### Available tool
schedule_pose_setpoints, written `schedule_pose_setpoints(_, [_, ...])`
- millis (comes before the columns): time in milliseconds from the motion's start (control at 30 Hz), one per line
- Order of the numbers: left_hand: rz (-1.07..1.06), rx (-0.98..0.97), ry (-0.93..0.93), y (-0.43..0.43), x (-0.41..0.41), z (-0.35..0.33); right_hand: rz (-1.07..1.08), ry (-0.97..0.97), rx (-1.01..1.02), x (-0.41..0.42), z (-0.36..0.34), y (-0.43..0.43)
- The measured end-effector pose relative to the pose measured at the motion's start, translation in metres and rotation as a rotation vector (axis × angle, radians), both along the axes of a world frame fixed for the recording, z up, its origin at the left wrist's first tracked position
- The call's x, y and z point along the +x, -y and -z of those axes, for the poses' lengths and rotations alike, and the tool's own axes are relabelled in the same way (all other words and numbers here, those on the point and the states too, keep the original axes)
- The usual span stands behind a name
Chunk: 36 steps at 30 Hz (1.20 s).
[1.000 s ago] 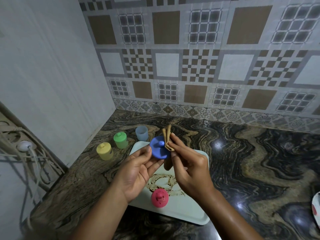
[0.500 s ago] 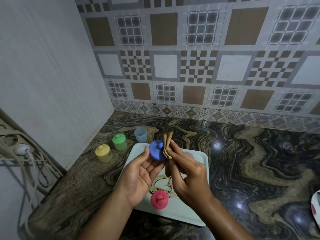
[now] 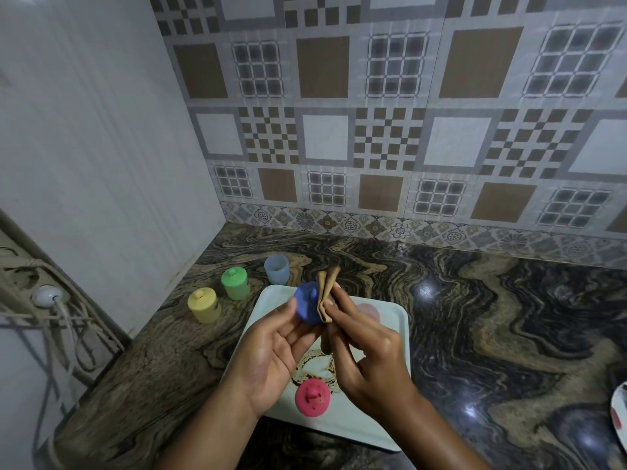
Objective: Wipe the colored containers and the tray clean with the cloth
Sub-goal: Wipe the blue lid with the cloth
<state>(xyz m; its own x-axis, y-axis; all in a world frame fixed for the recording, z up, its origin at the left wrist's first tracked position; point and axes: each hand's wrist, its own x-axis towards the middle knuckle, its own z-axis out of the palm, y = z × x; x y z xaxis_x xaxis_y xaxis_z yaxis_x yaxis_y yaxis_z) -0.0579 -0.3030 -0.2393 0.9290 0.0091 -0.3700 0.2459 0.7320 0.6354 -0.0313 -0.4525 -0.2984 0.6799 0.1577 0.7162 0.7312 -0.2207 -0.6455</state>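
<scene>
Blue lid (image 3: 307, 305), held above the tray (image 3: 393, 334) by the left hand (image 3: 271, 351), fingers curled on its rim; right hand (image 3: 366, 354) fingers pinching the folded cloth (image 3: 326, 293) against its knobbed face; lid probably light, stiff, smooth plastic, best gripped at the rim; cloth soft and limp; no writing legible anywhere.

We list a patterned tile backsplash (image 3: 407, 147) above a dark marbled counter (image 3: 492, 317). We note a white wall (image 3: 84, 147) at left.

Marbled countertop (image 3: 475, 317) under patterned wall tiles (image 3: 373, 130); tangled cables (image 3: 73, 329) (white plug (image 3: 45, 296) among them) left.
</scene>
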Motion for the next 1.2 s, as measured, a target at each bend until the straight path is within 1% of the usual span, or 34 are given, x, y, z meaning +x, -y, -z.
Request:
schedule_pose_setpoints(200, [0.010, -0.028, -0.031, -0.001, -0.001, 0.002, -0.025, -0.142, 0.105, 0.004, -0.009, 0.003])
schedule_pose_setpoints(300, [0.017, 0.005, 0.006, 0.004, -0.002, 0.002, -0.041, -0.130, 0.119, 0.009, -0.018, 0.003])
schedule_pose_setpoints(400, [-0.078, -0.028, 0.025, 0.007, 0.002, 0.005, -0.039, -0.098, 0.082, 0.007, -0.017, -0.002])
schedule_pose_setpoints(467, [-0.104, -0.019, 0.051, 0.006, 0.003, 0.004, -0.044, -0.093, 0.062, 0.002, -0.012, -0.005])
schedule_pose_setpoints(567, [-0.025, 0.030, 0.056, 0.003, 0.000, -0.002, -0.045, -0.119, 0.086, -0.001, -0.010, -0.003])
schedule_pose_setpoints(633, [0.017, 0.048, 0.038, 0.000, -0.001, -0.004, -0.051, -0.174, 0.104, 0.003, -0.010, 0.001])
schedule_pose_setpoints(733, [0.028, 0.089, 0.038, 0.000, -0.001, -0.003, -0.055, -0.257, 0.117, 0.009, -0.013, 0.004])
schedule_pose_setpoints(833, [0.034, 0.121, 0.065, 0.002, -0.002, -0.001, -0.068, -0.298, 0.138, 0.014, -0.022, 0.005])
schedule_pose_setpoints(1033, [-0.080, 0.093, 0.116, 0.004, 0.001, 0.000, -0.097, -0.201, 0.115, 0.001, -0.016, -0.004])
schedule_pose_setpoints(1100, [-0.055, 0.093, 0.122, 0.001, 0.001, 0.000, -0.108, -0.206, 0.101, -0.003, -0.012, -0.005])
schedule_pose_setpoints(1200, [0.027, 0.096, 0.091, -0.002, 0.000, -0.002, -0.071, -0.198, 0.087, -0.001, -0.014, -0.001])
